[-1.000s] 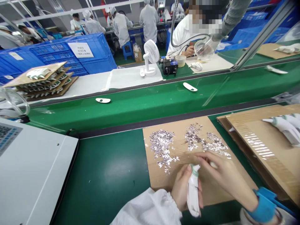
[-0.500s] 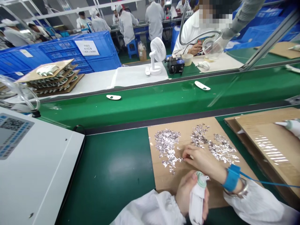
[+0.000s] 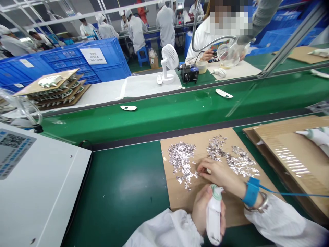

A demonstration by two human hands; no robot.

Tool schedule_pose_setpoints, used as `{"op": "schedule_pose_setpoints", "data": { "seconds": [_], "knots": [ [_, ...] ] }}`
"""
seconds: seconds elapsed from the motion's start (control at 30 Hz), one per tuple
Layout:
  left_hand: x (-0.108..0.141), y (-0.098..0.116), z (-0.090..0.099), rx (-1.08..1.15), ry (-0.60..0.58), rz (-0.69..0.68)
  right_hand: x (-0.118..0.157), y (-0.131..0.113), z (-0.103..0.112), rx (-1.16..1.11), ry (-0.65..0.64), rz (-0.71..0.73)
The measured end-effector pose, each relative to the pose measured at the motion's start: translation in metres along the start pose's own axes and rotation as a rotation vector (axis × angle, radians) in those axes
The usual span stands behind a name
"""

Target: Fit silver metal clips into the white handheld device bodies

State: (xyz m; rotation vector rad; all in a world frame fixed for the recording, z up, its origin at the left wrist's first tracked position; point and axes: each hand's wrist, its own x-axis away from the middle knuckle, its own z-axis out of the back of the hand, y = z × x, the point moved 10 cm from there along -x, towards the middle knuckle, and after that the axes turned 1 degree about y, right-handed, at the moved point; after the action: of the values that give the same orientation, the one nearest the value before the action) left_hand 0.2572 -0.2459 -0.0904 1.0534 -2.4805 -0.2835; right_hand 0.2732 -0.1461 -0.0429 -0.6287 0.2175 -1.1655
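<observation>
**A:** Noting the left hand (image 3: 202,211). What is it doing?

**B:** It is wrapping around a white plastic device (image 3: 214,219) with a pale green collar at lower centre of the frame. The fingers (image 3: 199,214) are closing on the device's body, and the collared end is pointing upward. The hand is sitting over the bottom edge of a cardboard sheet (image 3: 185,202).

**A:** And the right hand (image 3: 221,176)?

**B:** It is reaching in from the lower right, wearing a blue wrist strap (image 3: 252,192). Its fingertips (image 3: 202,168) are drawing close together, with the hand lying low over the sheet. I cannot tell whether they are pinching anything; the view is too small.

**A:** Where are the silver foil scraps (image 3: 181,157) relative to those fingertips?

**B:** They are lying in loose heaps on the sheet. The left heap is spreading just beside the fingertips, and the other heaps are sitting above and to the right of the hand, not touching it.

**A:** Surroundings?

**B:** A green conveyor belt (image 3: 115,185) is running beneath the sheet. A white machine (image 3: 38,181) is sitting at lower left.
</observation>
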Motion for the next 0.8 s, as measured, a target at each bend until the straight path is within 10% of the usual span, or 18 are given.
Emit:
{"op": "schedule_pose_setpoints", "data": {
  "seconds": [0.5, 0.8],
  "knots": [
    [0.0, 0.0, 0.003, -0.014, 0.023, 0.027, -0.01, -0.008, 0.0, -0.003, -0.009, 0.031],
    [-0.003, 0.001, 0.006, 0.05, 0.065, 0.099, 0.034, 0.018, 0.058, -0.127, 0.268, -0.114]
  ]
}}
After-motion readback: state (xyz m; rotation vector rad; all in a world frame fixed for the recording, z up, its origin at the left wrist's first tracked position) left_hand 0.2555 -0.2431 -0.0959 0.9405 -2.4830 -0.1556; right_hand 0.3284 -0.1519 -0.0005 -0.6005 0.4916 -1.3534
